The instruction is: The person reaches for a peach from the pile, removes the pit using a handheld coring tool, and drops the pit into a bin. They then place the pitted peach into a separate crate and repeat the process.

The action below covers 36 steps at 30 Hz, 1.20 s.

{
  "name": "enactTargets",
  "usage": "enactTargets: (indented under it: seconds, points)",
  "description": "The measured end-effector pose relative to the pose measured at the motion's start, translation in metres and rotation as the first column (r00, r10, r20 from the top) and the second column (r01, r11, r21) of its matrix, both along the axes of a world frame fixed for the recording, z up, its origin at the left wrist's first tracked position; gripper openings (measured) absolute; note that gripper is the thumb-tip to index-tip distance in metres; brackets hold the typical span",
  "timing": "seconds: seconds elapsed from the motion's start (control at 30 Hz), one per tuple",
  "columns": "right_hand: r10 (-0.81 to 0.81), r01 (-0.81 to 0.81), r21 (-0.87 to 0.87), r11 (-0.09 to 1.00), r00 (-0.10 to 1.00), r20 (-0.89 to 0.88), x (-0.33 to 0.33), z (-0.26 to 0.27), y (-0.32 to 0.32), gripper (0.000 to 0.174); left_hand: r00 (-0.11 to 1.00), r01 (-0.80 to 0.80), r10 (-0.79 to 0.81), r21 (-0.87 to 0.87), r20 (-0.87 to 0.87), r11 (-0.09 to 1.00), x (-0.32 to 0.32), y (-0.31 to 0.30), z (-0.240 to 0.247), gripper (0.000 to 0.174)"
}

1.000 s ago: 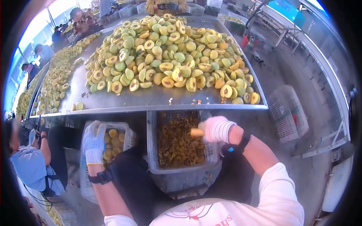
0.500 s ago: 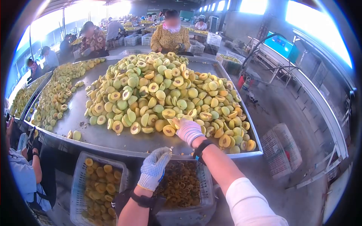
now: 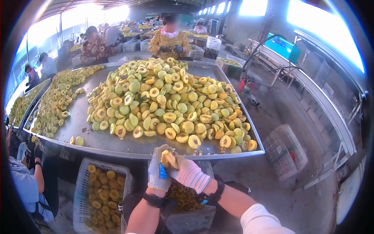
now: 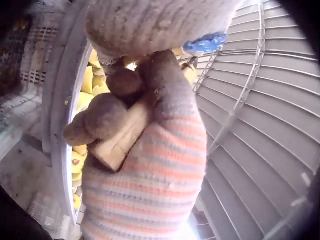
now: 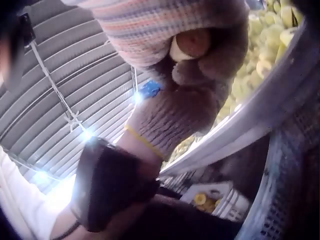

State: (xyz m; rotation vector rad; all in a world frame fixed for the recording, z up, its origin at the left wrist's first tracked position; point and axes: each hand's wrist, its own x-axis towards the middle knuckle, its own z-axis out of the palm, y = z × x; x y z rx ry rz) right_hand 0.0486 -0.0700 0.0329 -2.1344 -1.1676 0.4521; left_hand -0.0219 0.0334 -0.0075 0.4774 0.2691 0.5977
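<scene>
My hands meet just in front of the table's near edge. My left hand (image 3: 157, 169), in a white knit glove with a blue patch, grips a yellow peach half (image 3: 166, 156). In the striped glove, my right hand (image 3: 193, 175) curls round a short wooden tool handle (image 4: 120, 142) and presses against the left hand. The handle's blunt end (image 5: 194, 42) shows in the right wrist view; the tool's working end is hidden between the gloves. Beyond them, a big heap of halved peaches (image 3: 159, 97), several with brown pits showing, lies on the metal table (image 3: 105, 142).
Below my hands stands a crate (image 3: 208, 212) of brown curled scraps. A crate (image 3: 80, 195) to its left holds hollowed peach halves. Empty-looking baskets (image 3: 286, 152) stand on the floor at right. A person (image 3: 170, 41) faces me across the table; another person (image 3: 25, 179) sits at my left.
My right hand went up from over the scrap crate to the heap, then came back to my left hand. The left hand moved from the left crate to the middle and now holds a peach half.
</scene>
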Motion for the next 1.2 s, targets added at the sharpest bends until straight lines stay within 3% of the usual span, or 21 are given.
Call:
enactTargets:
  seconds: [0.2,0.23,0.27,0.3,0.37,0.47,0.57,0.73,0.87,0.97,1.07,1.2]
  points:
    - [-0.063,0.112,0.322,0.940,0.985,-0.158,-0.006,-0.001,-0.040,0.049,0.972,0.203,-0.196,-0.042,0.129,0.978,0.000,0.001,0.006,0.050]
    - [-0.048,0.117,0.352,0.929,0.979,-0.197,-0.007,-0.005,-0.043,0.049,0.971,0.185,-0.177,-0.031,0.160,0.982,0.001,0.000,0.014,0.051]
    - [-0.102,0.110,0.286,0.952,0.994,-0.042,-0.006,-0.006,-0.045,0.043,0.973,0.161,-0.153,-0.032,0.174,0.986,0.002,-0.003,0.021,0.053]
    - [-0.084,0.093,0.338,0.937,0.996,-0.041,-0.006,-0.009,-0.044,0.042,0.977,0.132,-0.123,-0.044,0.173,0.990,0.001,-0.007,0.025,0.055]
    - [-0.054,0.112,0.389,0.914,0.986,-0.158,-0.006,-0.017,-0.040,0.042,0.985,0.113,-0.108,-0.028,0.138,0.993,0.001,-0.004,0.024,0.058]
    - [-0.024,0.075,0.346,0.935,0.988,-0.150,-0.001,-0.026,-0.039,0.044,0.985,0.145,-0.145,0.013,0.095,0.989,0.007,-0.002,0.014,0.058]
    - [-0.050,0.087,0.193,0.977,0.980,-0.191,0.003,-0.025,-0.038,0.043,0.984,0.168,-0.168,0.005,0.067,0.986,0.013,-0.003,0.008,0.058]
    - [0.048,-0.003,0.192,0.981,0.973,-0.225,-0.001,-0.034,-0.041,0.047,0.983,0.184,-0.184,0.035,-0.003,0.982,0.015,-0.003,0.004,0.058]
    - [0.093,0.035,0.349,0.936,0.935,-0.343,0.002,-0.049,-0.047,0.050,0.980,0.199,-0.199,0.059,0.005,0.978,0.011,-0.007,0.011,0.057]
    - [0.096,0.076,0.225,0.971,0.740,-0.666,-0.001,-0.020,-0.053,0.049,0.982,0.188,-0.188,0.041,-0.009,0.981,0.008,-0.009,0.012,0.057]
    - [0.086,0.101,0.172,0.980,0.564,-0.821,-0.003,-0.010,-0.055,0.047,0.984,0.177,-0.177,0.053,-0.017,0.983,0.007,-0.008,0.013,0.056]
    - [0.070,0.091,0.171,0.981,0.655,-0.752,-0.001,-0.021,-0.048,0.042,0.977,0.209,-0.210,0.037,0.037,0.977,0.003,-0.006,0.012,0.046]
